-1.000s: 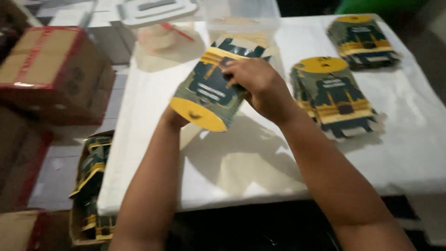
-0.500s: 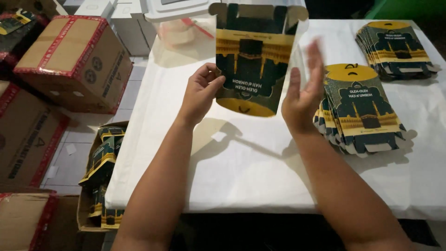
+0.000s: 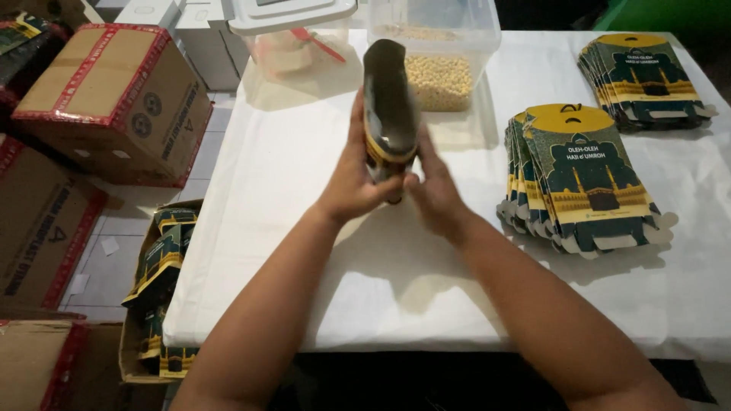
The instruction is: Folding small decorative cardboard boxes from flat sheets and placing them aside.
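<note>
A dark green and yellow printed carton point(image 3: 389, 106) was held upright between both hands above the white-covered table point(image 3: 320, 228), turned edge-on to the camera so that only its narrow side showed. The left hand point(image 3: 355, 181) was closed on its lower left side and the right hand point(image 3: 432, 190) pressed against its lower right, the palms facing each other; such a hold seemed suited to squeezing a flat sleeve open into a box shape. Just to the right, a fanned stack of flat cartons point(image 3: 582, 179) lay within easy reach, with a second stack point(image 3: 643, 76) set farther back. Behind the held piece stood a clear tub of pale beans point(image 3: 435, 57), and beside it a lidded clear container point(image 3: 293, 34). On the floor to the left, an open box of finished cartons point(image 3: 160, 281) sat against the table edge, beside taped cardboard boxes point(image 3: 106, 99).
</note>
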